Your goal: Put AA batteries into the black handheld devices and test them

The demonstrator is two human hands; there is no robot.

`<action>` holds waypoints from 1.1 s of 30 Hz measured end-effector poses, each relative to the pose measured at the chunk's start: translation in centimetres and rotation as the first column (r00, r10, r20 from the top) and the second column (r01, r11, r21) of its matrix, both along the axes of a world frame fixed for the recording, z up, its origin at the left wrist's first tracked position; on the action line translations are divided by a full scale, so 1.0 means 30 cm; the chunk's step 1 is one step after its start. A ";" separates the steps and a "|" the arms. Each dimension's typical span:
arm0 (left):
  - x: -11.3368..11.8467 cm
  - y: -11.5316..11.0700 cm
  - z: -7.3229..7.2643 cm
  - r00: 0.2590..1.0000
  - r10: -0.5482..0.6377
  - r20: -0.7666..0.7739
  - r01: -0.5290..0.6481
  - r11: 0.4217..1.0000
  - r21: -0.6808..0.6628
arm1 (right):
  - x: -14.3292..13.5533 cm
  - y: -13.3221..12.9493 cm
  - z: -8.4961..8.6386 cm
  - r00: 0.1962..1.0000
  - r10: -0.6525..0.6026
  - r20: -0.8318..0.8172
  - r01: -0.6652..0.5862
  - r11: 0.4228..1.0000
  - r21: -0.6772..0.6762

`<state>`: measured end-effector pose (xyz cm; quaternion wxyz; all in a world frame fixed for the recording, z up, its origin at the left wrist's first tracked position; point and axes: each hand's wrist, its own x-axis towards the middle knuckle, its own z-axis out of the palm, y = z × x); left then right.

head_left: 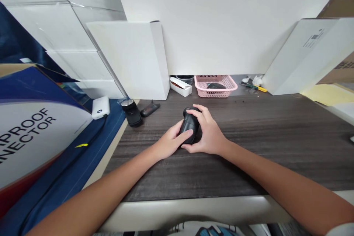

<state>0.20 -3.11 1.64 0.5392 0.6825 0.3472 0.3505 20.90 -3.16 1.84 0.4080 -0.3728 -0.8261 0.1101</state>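
The pink basket (215, 94) has a pattern of small holes. In front of it, the rounded device (190, 122) is black, and the bench (249, 125) is dark grey-brown, streaked like woodgrain. Left of the basket, the standing box (129, 55) is plain white; farther left, the large carton (33, 125) shows blue, off-white and red with black lettering, beside blue cloth (83, 167). Right of the basket lie a yellow-handled tool (260, 88) and, farther right, pale yellow sheets (328, 94).
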 end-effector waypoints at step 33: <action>-0.006 0.072 -0.044 0.921 0.373 -0.115 -0.344 0.914 0.214 | 0.556 0.705 0.260 0.791 -0.140 0.596 0.310 0.931 -0.192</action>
